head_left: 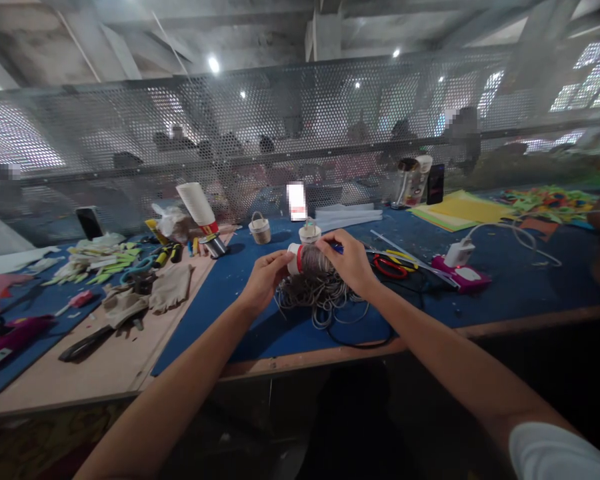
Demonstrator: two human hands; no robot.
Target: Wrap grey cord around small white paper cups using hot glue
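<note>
The right arm (450,350) wears a white, softly creased sleeve (555,453).

Room on mat (276,337) L of cord pile (325,297); scissors (393,269), pwr strip (473,279) block R.

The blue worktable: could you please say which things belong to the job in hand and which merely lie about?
Seemingly in use:
paper cup, held by the left hand
grey cord, around and below the cup; right hand on it

Probably lying about:
pale gloves
yellow paper
purple power strip

Left fingers (279,261) hold 1 cord-wrapped cup (310,261), right fingers (336,241) touching it.
</note>
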